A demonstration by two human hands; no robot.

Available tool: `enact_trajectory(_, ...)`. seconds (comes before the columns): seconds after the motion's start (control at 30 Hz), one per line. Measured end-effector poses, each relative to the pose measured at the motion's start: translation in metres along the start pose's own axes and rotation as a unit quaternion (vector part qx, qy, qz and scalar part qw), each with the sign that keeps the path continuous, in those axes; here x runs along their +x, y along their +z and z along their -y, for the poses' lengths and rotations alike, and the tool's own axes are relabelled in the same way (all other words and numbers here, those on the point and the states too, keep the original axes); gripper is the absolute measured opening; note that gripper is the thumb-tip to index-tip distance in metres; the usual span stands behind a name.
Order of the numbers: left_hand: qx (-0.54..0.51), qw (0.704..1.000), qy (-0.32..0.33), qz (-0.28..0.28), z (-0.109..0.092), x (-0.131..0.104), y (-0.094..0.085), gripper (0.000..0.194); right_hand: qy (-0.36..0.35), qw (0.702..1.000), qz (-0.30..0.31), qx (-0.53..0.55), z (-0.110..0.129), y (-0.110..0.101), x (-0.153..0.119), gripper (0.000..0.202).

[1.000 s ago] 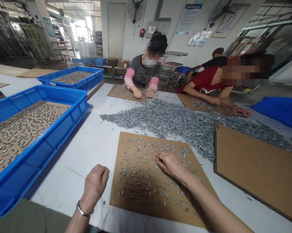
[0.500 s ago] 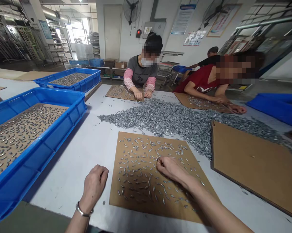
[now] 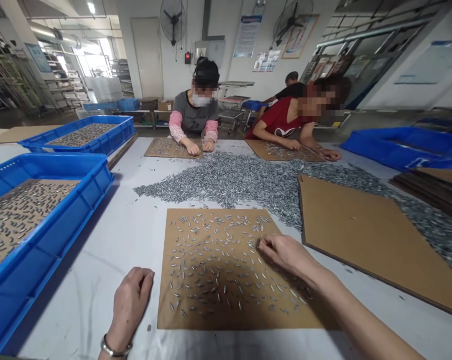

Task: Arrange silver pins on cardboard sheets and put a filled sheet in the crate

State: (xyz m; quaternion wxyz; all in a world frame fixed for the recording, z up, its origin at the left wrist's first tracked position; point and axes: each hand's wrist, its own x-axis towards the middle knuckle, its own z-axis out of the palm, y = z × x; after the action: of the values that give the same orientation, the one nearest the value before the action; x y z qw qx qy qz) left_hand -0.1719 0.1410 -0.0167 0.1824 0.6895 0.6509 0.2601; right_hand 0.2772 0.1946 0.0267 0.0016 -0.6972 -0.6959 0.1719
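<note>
The white table [image 3: 131, 235] fills the lower frame. A blue bin [image 3: 62, 240] stands at left. The grey pile [image 3: 221, 177] spans the centre, beyond both hands. The card [image 3: 195, 321] lies at lower centre: under the right hand, just right of the left hand. Right hand [image 3: 282, 252]: fingertips drawn together at the card's upper right; whether a piece is pinched cannot be told. Left hand [image 3: 131, 295]: fingers curled in, on the table, lower left. Pieces [image 3: 224, 290] dot the card, mostly left of the right hand.
</note>
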Motion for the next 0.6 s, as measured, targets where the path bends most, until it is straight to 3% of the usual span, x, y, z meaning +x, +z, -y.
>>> enact_trajectory(0.33,0.047,0.997,-0.056,-0.008,0.002,0.011,-0.008,0.044,-0.020,0.999,-0.034,0.008,-0.048,0.012,-0.015,0.026)
enact_trajectory(0.43,0.055,0.996,-0.070,-0.013,0.001,0.015,-0.010,0.045,-0.075,0.996,-0.045,0.033,-0.045,0.019,-0.005,0.023)
enact_trajectory(0.6,0.071,0.994,-0.071,-0.034,-0.006,0.016,-0.012,0.046,-0.138,0.989,-0.045,0.021,-0.018,0.029,0.019,0.026)
